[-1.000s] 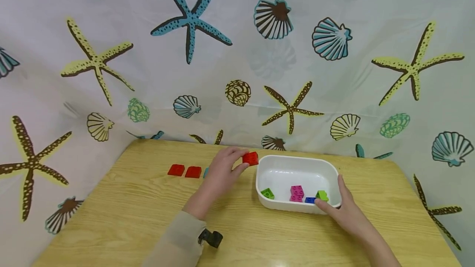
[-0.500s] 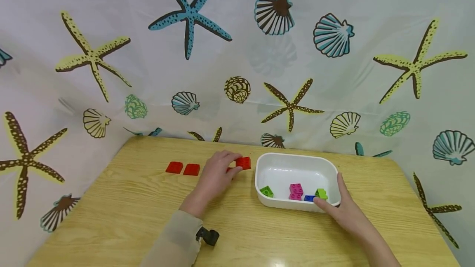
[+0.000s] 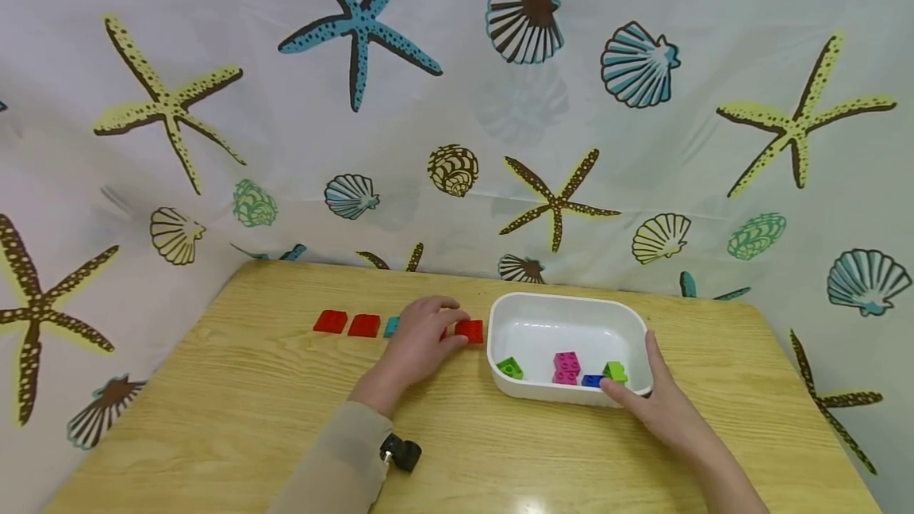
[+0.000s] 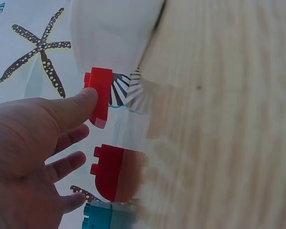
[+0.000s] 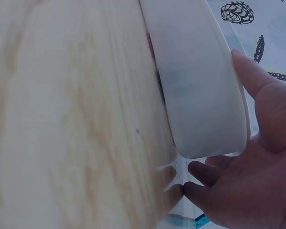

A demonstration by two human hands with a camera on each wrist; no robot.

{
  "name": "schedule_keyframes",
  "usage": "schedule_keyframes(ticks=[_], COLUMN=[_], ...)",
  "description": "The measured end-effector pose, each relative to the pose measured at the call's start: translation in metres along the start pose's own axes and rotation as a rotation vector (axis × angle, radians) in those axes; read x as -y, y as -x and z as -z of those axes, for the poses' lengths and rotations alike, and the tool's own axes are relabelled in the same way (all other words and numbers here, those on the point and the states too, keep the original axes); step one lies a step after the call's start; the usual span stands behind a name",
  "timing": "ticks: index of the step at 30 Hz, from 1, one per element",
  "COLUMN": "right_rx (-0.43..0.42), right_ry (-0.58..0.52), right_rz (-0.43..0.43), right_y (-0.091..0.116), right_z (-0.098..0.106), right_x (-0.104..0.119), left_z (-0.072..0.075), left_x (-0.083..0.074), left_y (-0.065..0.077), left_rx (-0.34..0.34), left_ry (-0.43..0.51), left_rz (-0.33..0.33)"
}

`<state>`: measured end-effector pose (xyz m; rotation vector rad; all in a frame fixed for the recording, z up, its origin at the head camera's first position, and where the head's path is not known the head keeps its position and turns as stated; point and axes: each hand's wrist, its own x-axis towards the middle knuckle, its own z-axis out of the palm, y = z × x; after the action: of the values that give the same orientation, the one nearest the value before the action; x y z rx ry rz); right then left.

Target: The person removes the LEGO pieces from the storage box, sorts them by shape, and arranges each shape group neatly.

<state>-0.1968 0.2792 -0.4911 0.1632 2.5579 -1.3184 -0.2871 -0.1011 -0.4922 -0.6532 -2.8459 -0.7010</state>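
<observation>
Left hand (image 3: 420, 341) pinching a red toy brick (image 3: 471, 331) beside a white tub (image 3: 546, 392), right hand (image 3: 660, 400) gripping its edge, pink bricks (image 3: 567, 363) inside.

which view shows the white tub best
The head view: it shows the tub from above, with bricks inside. The left wrist view shows only part of its outside, cut off at the top; the right wrist view shows just its outside too, with the right hand gripping it.

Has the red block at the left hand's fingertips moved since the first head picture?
Yes, downward: the red block is farther below the table's back edge in view.
</observation>
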Motion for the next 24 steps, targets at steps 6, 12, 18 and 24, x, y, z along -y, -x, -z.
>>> schedule_keyframes(ticks=[6,12,18,24], right_rx=[0.000,-0.007,-0.013,-0.008], right_ry=[-0.010,0.001,0.011,0.011], right_rz=[-0.001,-0.008,-0.007,-0.004], right_y=[0.0010,0.0010,-0.0003,-0.0008], right_z=[-0.0003,-0.0002,0.0001,-0.0002], right_x=[0.0012,0.0014,0.0004,0.0000], left_z=[-0.0060,-0.0076,-0.0082,-0.0111], left_x=[0.0035,0.0041,0.0031,0.0041], left_y=[-0.0021,-0.0036,-0.0049,-0.0058], left_rx=[0.035,0.059,0.075,0.070], left_ry=[-0.017,-0.037,-0.055,-0.071], left_rz=[0.018,0.039,0.059,0.059])
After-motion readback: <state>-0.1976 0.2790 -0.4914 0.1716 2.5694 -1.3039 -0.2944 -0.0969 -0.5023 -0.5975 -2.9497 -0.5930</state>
